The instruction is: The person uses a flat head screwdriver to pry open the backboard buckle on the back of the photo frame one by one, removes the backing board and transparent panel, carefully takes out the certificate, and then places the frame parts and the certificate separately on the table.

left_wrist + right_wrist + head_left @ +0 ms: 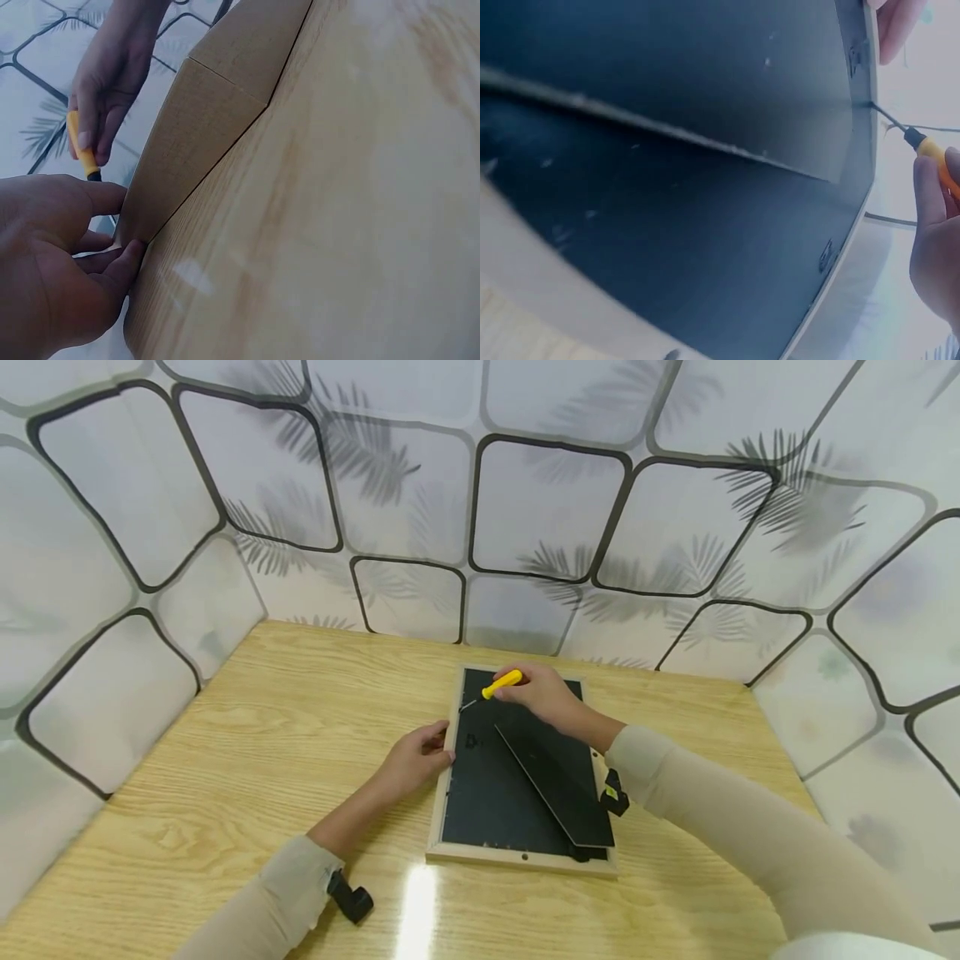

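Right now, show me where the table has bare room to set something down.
Bare wood lies left of the picture frame, beyond the left hand, and along the back edge by the wall. It is crowded around the right hand with the screwdriver.

Frame [480, 777]: pale wood rim, black back up, flat at table's centre.
Screwdriver [501, 683]: yellow handle, tip at frame's 11 o'clock edge.
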Demonstrator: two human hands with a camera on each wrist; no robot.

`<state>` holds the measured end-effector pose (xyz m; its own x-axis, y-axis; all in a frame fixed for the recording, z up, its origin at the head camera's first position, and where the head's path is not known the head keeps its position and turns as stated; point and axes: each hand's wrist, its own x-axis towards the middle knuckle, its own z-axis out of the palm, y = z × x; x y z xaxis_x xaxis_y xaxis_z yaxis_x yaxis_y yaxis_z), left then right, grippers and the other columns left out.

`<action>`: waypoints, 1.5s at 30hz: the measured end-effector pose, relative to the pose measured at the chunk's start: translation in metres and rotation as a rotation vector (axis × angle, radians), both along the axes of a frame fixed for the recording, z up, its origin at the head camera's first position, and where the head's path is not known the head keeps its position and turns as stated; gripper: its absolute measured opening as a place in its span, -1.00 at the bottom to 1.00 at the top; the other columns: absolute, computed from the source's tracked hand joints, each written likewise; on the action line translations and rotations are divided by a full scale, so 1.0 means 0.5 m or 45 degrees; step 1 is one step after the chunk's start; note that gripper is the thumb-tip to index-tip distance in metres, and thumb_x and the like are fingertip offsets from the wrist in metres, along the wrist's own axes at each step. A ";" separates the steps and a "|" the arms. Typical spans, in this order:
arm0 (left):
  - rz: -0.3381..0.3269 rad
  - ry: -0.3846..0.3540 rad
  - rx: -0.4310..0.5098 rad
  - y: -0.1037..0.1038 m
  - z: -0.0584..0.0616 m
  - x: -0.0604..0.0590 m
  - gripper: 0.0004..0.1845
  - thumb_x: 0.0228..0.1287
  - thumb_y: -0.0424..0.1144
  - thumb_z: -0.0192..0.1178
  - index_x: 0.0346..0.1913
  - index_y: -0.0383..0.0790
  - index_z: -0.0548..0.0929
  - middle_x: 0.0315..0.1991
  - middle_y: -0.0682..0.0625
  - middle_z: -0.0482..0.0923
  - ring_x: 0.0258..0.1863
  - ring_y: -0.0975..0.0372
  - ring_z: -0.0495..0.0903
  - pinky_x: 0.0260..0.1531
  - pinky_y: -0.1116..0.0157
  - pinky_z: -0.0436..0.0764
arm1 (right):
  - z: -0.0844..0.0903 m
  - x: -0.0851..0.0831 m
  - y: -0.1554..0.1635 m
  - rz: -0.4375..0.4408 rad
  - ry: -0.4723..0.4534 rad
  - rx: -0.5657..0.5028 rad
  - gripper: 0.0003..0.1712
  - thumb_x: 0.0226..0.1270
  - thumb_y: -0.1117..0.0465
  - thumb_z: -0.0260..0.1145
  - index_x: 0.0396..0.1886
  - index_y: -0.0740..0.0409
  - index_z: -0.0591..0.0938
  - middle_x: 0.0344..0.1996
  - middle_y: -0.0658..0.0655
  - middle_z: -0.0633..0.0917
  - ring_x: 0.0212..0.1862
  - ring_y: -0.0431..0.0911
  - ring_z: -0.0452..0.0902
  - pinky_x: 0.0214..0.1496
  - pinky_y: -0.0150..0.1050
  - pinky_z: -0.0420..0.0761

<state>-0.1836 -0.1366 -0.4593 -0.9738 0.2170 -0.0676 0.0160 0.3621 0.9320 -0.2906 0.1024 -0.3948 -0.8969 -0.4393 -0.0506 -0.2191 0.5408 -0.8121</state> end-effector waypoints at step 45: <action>-0.010 -0.003 0.004 -0.001 0.001 0.003 -0.34 0.46 -0.26 0.20 0.53 -0.33 0.25 0.29 -0.26 0.49 0.27 -0.04 0.51 0.26 0.02 0.53 | -0.004 0.009 -0.032 -0.020 0.076 -0.133 -0.74 0.37 0.08 0.42 -0.03 0.05 0.67 -0.10 0.09 0.73 -0.03 -0.03 0.67 0.07 -0.03 0.69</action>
